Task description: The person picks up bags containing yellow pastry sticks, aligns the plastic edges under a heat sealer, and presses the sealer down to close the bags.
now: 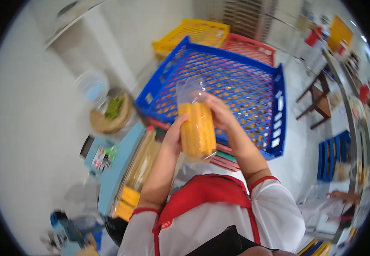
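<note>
A clear plastic bag of yellow sticks (pixel 198 131) is held up between both hands, over the near edge of a blue plastic crate (pixel 233 54). My left hand (pixel 175 131) grips the bag's left side, its thumb on the front. On the upper right side, my right hand (pixel 218 110) holds the bag near its loose top. The blue crate rests on a stack of red and green crates. At the left stands a light blue sealing machine (pixel 121 169), with more yellow packs (pixel 127 203) on its near end.
Yellow (pixel 204 25) and red crates (pixel 252 48) stand behind the blue one. A round basket (pixel 109 123) with green items is beside the wall. At right are a wooden stool (pixel 320 99), a blue crate (pixel 333 156), a long counter and a co-worker's hand (pixel 344 196). Other people stand farther back.
</note>
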The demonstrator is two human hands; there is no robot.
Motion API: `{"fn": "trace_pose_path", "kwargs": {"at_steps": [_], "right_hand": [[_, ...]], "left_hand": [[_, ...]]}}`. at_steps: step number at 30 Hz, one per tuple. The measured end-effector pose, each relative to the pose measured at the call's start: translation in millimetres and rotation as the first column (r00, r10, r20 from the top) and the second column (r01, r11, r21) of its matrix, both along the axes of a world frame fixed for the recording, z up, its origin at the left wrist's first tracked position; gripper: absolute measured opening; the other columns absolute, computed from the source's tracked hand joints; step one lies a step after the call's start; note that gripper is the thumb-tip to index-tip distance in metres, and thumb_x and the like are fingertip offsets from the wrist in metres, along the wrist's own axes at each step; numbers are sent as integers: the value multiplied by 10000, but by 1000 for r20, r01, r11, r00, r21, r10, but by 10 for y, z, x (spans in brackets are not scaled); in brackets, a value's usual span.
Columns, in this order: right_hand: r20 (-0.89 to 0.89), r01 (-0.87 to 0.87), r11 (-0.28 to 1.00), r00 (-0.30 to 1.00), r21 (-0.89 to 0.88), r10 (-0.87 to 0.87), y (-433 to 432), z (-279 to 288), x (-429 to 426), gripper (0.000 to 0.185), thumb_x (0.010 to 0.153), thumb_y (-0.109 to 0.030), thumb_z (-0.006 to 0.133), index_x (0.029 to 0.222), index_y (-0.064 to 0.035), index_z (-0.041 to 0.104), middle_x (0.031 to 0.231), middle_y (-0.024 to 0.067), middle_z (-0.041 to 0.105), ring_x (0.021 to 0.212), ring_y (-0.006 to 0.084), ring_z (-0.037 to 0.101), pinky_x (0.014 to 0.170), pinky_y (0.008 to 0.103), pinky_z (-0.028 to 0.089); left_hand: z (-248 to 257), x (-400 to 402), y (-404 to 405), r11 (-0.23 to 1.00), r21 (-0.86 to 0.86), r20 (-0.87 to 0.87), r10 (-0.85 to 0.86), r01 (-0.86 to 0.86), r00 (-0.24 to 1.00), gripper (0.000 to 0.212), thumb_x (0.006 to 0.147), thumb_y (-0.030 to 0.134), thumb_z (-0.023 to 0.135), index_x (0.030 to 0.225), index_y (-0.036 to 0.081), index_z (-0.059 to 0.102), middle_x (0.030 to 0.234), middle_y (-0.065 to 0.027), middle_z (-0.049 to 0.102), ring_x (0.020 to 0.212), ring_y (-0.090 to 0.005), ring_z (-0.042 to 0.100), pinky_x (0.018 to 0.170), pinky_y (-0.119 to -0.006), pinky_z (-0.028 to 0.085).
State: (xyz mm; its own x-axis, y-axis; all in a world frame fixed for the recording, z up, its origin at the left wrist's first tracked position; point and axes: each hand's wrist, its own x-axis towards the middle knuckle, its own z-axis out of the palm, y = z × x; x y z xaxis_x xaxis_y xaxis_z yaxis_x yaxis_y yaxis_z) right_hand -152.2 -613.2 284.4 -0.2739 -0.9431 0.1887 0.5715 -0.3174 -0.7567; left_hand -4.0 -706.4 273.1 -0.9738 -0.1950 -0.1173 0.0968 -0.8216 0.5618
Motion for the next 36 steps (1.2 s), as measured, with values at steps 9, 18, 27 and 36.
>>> {"fn": "trace_pose_path", "kwargs": {"at_steps": [9, 18, 27, 36], "right_hand": [[-115, 302, 953, 948, 36, -296, 577, 30, -182, 217, 821, -201, 572, 915, -10, 616, 832, 46, 618, 750, 122, 574, 681, 260, 464], [-737, 639, 768, 503, -35, -452, 1693, 450, -511, 239, 789, -187, 605, 932, 4, 592, 909, 54, 581, 832, 108, 542, 731, 253, 440], [-734, 341, 921, 672, 190, -97, 1928, 390, -519, 156, 795, -125, 603, 820, 28, 615, 774, 48, 600, 727, 97, 540, 655, 230, 434], [-689, 562, 820, 636, 107, -347, 1572, 346, -478, 214, 826, -182, 552, 794, 13, 636, 895, 111, 623, 903, 154, 547, 755, 270, 433]], "left_hand": [[-75, -456, 412, 989, -67, 7, -135, 135, 991, 601, 824, 441, 460, 1248, 31, 342, 1171, -152, 475, 1004, -277, 523, 862, -408, 435], [-132, -724, 987, 660, -95, -113, -751, 745, 651, 955, 676, 720, 439, 1298, 18, 260, 1008, -233, 523, 739, -240, 568, 608, -320, 504], [-226, -681, 883, 615, -8, -163, -778, 788, 606, 926, 715, 652, 475, 1310, -4, 205, 1203, -315, 355, 879, -275, 559, 629, -329, 517], [-507, -557, 498, 962, 255, -23, -98, 101, 995, 794, 806, 657, 227, 1296, 37, 308, 1263, -189, 397, 1148, -317, 408, 974, -425, 312]]}}
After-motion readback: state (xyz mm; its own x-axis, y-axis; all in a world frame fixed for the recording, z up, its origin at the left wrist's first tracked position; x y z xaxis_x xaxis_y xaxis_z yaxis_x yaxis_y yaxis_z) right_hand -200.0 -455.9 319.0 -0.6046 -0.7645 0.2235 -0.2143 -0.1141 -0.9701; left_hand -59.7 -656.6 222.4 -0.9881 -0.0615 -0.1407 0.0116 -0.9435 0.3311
